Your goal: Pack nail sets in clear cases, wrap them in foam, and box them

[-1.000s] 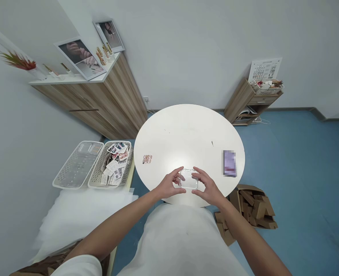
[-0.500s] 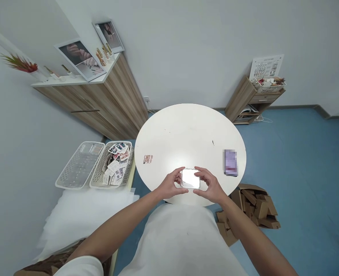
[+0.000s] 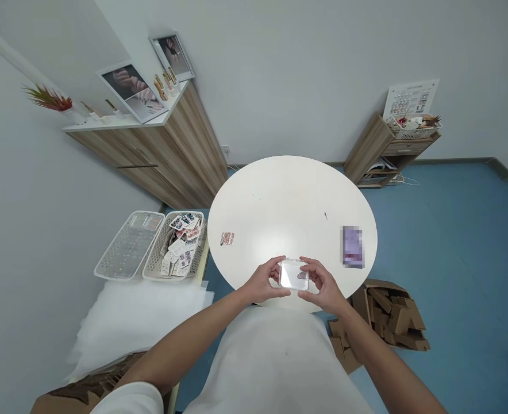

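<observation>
A small clear plastic box (image 3: 292, 275) is held level between my two hands, over the near part of the white oval table (image 3: 280, 195). My left hand (image 3: 266, 282) grips its left side, thumb at the near edge and fingers at the far one. The right side is held the same way by my right hand (image 3: 323, 285). Light shines off the box's top; whether anything lies inside I cannot tell. To the left on the table lies a small set of reddish nail tips (image 3: 227, 238). A purple stack (image 3: 352, 246), blurred by pixels, lies on the right.
Left of the table stand a white basket of printed cards (image 3: 179, 244) and another basket with clear boxes (image 3: 129, 244). White sheets (image 3: 137, 316) are piled nearer me. A carton of brown cardboard pieces (image 3: 394, 316) sits on the floor at right. A wooden cabinet (image 3: 189, 149) stands behind left.
The view has shifted slightly, so the surroundings sit further right. Glare on the box has lessened, as though its tilt changed a little. Both hands keep hold of it.
</observation>
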`<state>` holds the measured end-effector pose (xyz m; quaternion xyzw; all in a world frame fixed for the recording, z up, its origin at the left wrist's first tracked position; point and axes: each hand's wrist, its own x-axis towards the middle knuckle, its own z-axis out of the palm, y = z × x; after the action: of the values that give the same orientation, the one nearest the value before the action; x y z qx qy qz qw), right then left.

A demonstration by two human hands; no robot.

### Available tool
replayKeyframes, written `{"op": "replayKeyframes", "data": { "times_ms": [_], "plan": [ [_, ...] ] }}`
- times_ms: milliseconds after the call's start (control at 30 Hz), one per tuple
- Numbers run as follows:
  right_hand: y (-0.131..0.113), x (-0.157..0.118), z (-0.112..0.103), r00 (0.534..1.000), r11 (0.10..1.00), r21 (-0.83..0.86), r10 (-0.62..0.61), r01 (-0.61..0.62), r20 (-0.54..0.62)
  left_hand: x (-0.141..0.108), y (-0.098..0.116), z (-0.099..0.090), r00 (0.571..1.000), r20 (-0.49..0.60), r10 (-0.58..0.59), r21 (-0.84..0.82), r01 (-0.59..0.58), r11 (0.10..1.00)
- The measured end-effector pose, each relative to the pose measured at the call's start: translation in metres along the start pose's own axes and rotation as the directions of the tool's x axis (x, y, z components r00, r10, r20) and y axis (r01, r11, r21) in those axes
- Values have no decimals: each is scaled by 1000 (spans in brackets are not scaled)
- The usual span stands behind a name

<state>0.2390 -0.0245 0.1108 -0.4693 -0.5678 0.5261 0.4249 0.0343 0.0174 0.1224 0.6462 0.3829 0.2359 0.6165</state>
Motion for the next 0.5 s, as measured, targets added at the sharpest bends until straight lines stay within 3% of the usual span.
{"op": "replayKeyframes", "data": {
  "times_ms": [233, 367, 500],
  "plan": [
    [-6, 4, -1, 1000, 1000, -6, 11, -11, 18, 0, -8, 2, 1000, 0, -25, -81, 25, 996],
    [-5, 8, 2, 1000, 1000, 11, 15, -16, 4, -2, -12, -1, 994, 7, -107, -246, 105, 964],
    [-7, 8, 8, 1000, 1000, -16, 20, -20, 22, -4, -19, -6, 971, -66, -228, -366, 189, 911]
  ]
}}
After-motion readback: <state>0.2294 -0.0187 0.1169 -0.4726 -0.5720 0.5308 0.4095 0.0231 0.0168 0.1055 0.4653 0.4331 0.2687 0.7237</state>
